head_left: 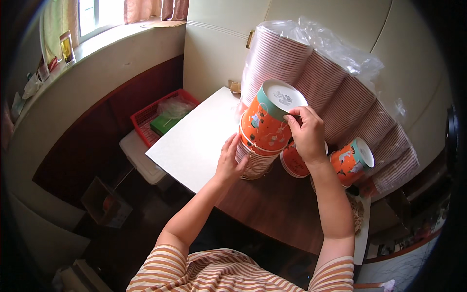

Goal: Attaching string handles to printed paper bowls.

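Note:
An upside-down stack of paper tubs [264, 124], orange with a teal band and a white base, stands on the brown tabletop in front of me. My left hand [229, 159] is wrapped round the stack's left side, at the nested rims. At the upper right, my right hand [306, 132] pinches the base edge of the top tub between thumb and fingers. Partly behind my right wrist is another orange tub [294, 160], also upturned. One more upturned orange tub [351, 161] sits to the right of my forearm.
Tall plastic-wrapped stacks of tubs [325, 82] line the back right against the wall. A white board [187, 146] covers the table's left part. Beyond its left edge, a red basket [141, 121] holds a green box [168, 125]. A clear bin [105, 202] is on the lower left.

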`<act>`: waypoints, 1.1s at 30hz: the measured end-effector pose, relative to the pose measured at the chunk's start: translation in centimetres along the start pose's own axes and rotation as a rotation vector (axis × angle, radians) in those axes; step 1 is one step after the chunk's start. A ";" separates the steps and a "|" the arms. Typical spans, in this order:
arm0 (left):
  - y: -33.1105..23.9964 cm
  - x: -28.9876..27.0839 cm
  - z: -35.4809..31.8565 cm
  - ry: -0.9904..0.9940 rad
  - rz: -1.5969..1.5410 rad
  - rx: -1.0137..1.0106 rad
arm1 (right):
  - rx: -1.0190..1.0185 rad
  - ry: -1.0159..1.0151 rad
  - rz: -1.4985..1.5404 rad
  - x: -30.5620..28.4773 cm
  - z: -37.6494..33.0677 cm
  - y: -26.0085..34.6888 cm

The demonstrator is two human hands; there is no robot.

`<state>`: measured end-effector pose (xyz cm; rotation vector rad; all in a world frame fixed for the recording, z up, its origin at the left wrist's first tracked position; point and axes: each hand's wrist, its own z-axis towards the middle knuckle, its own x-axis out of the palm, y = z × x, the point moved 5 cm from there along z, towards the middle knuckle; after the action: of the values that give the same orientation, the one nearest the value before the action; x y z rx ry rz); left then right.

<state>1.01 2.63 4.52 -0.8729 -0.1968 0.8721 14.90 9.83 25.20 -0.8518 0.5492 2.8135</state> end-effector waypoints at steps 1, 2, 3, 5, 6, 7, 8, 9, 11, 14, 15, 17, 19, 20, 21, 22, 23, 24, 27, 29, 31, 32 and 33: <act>0.1 0.0 0.0 0.005 0.009 0.003 | 0.009 0.000 -0.013 0.1 0.0 0.1; 0.1 0.1 0.0 0.010 0.017 0.006 | 0.010 0.001 -0.012 0.1 -0.1 0.1; 0.1 0.1 0.0 0.010 0.017 0.005 | 0.016 0.004 -0.017 0.1 -0.1 0.1; 0.0 0.1 0.0 0.012 0.030 0.006 | 0.023 0.007 -0.022 0.1 -0.1 0.0; 0.0 0.1 0.0 0.013 0.030 0.005 | 0.013 0.007 -0.027 0.1 -0.1 0.1; -0.1 0.1 0.0 0.010 0.033 0.010 | 0.003 0.007 -0.033 0.1 -0.1 0.1; -0.2 0.1 0.1 0.009 0.036 0.016 | 0.004 0.008 -0.033 0.1 0.0 0.1; -0.2 0.1 0.1 0.010 0.036 0.015 | -0.017 0.009 -0.048 0.1 0.0 0.2; -0.2 0.1 0.1 -0.001 0.035 0.011 | -0.037 0.010 -0.063 0.1 0.0 0.2; -0.2 0.1 0.1 0.003 0.023 -0.009 | -0.028 0.018 -0.059 0.5 -0.3 0.0; -0.2 0.1 0.1 0.004 0.022 -0.009 | -0.015 0.023 -0.069 0.6 -0.4 -0.2; -0.1 0.2 0.1 0.008 0.013 -0.002 | -0.001 0.029 -0.079 0.7 -0.6 -0.3; 0.0 0.1 0.1 0.009 0.018 0.002 | 0.006 0.034 -0.073 0.9 -0.7 -0.4; -0.1 0.1 0.1 0.010 0.022 0.007 | 0.007 0.034 -0.073 0.9 -0.8 -0.4; -0.1 0.1 0.1 0.011 0.022 0.007 | -0.008 0.027 -0.064 1.0 -0.8 -0.4; -0.1 0.0 0.1 0.012 0.024 0.000 | -0.022 0.020 -0.056 1.0 -0.8 -0.4; -0.2 0.0 0.1 0.014 0.025 -0.006 | -0.020 0.019 -0.058 1.0 -0.8 -0.5; -0.5 0.0 0.2 0.018 0.023 -0.005 | -0.027 0.019 -0.062 1.0 -0.9 -0.5; -0.8 -0.1 0.2 0.028 0.021 -0.021 | -0.043 0.009 -0.065 1.0 -1.2 -0.6; -1.0 -0.2 0.3 0.029 0.020 -0.010 | -0.050 -0.002 -0.063 0.9 -1.5 -0.6; -1.6 -0.3 0.1 -0.017 0.004 -0.017 | -0.080 -0.017 -0.040 0.7 -2.0 -0.6; -2.2 -0.4 0.0 -0.047 0.052 0.033 | -0.119 -0.040 -0.064 0.6 -2.3 -0.6; -2.7 -0.5 0.0 -0.078 0.100 0.083 | -0.112 -0.045 -0.071 0.4 -2.8 -0.7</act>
<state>2.28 1.34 6.63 -0.7773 -0.1849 1.0017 16.14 9.40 22.58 -0.8077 0.3509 2.8132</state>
